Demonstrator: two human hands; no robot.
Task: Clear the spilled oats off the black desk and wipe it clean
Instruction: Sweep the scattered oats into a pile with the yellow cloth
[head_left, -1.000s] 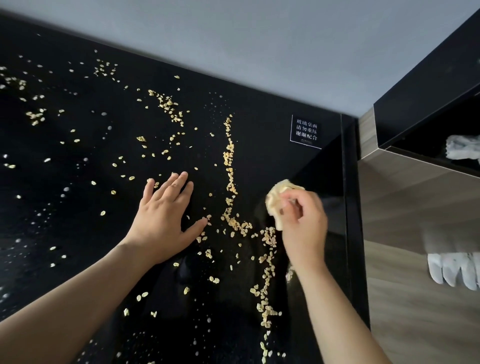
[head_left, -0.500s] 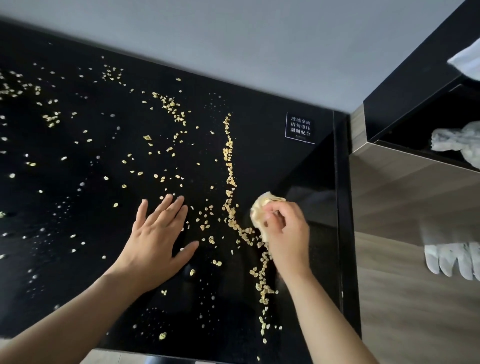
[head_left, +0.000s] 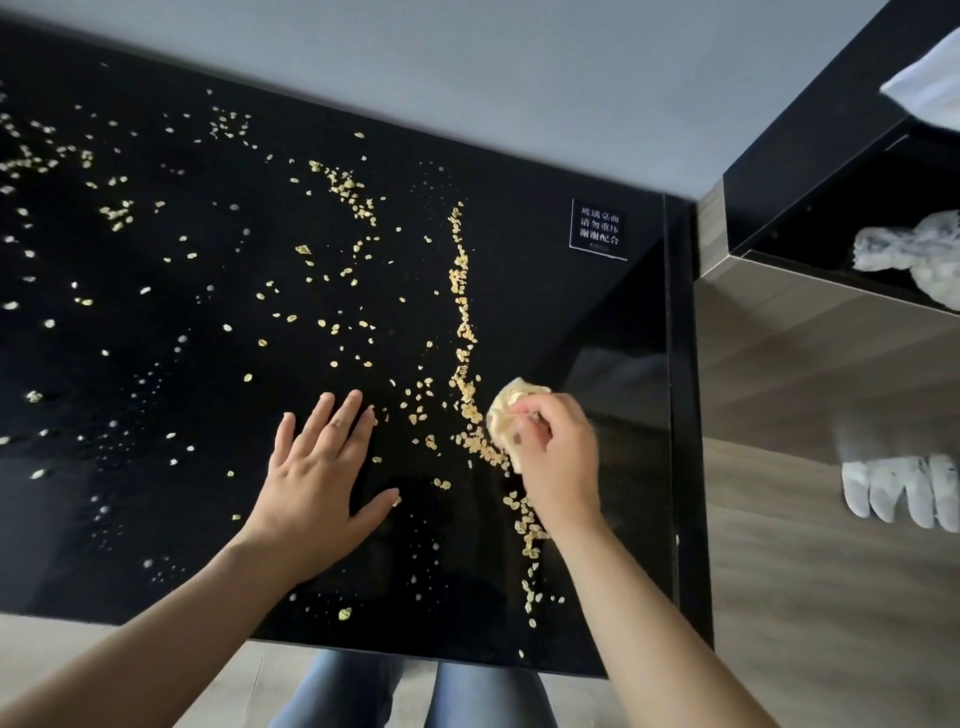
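Note:
Pale oats (head_left: 464, 332) lie scattered over the glossy black desk (head_left: 156, 509), thickest in a long line running from the back toward the front edge. My right hand (head_left: 558, 457) grips a crumpled yellowish cloth (head_left: 506, 410) pressed on the desk at the right side of that line. My left hand (head_left: 317, 467) lies flat on the desk with fingers spread, left of the line, holding nothing. Loose flakes sit between the two hands.
A white-lettered sticker (head_left: 599, 229) is on the desk's back right corner. Right of the desk stands a wood-grain cabinet (head_left: 810, 395) with a dark open shelf holding a white crumpled bag (head_left: 914, 249). A white glove (head_left: 898, 491) hangs lower right. My jeans-clad legs (head_left: 415, 696) show below the desk's front edge.
My right hand with the cloth slid left and nearer, pushing oats into the line. The left hand drew back toward me a little. The view pulled back, showing the desk's front edge.

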